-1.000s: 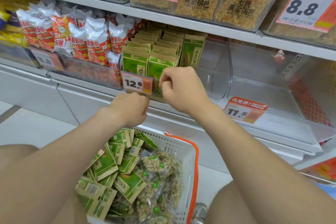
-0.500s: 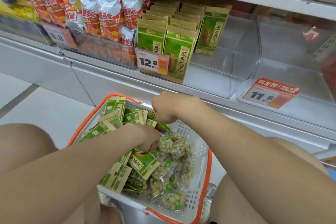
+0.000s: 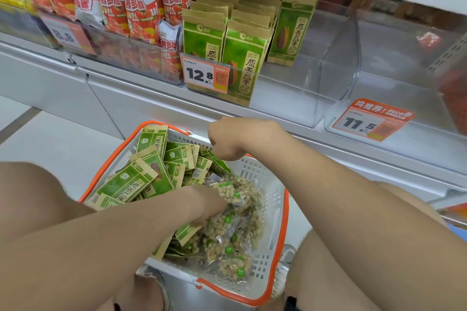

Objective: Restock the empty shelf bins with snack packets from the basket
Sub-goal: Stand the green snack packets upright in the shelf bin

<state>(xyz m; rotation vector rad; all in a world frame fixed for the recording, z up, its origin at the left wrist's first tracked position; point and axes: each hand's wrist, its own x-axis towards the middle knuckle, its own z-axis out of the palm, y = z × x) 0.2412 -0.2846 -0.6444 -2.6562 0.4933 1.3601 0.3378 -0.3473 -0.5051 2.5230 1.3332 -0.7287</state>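
Packets of two kinds fill the basket (image 3: 274,222). My left grip (image 3: 207,206) is sunk among the clear nut packets (image 3: 227,235) at its middle, fingers buried, so I cannot tell whether it has anything. My right grip (image 3: 233,139) is curled at the far rim over the green seed packets (image 3: 141,184); whether it pinches one is hidden too. On the shelf (image 3: 303,131) above, the green-packet bin (image 3: 285,98) is stocked only along its left side, and the bin to its right (image 3: 394,83), behind the 11.5 tag (image 3: 371,120), holds nothing. I should take packets by their top seams, one kind per grip, lift clear of the rim, and stand them upright, labels forward.
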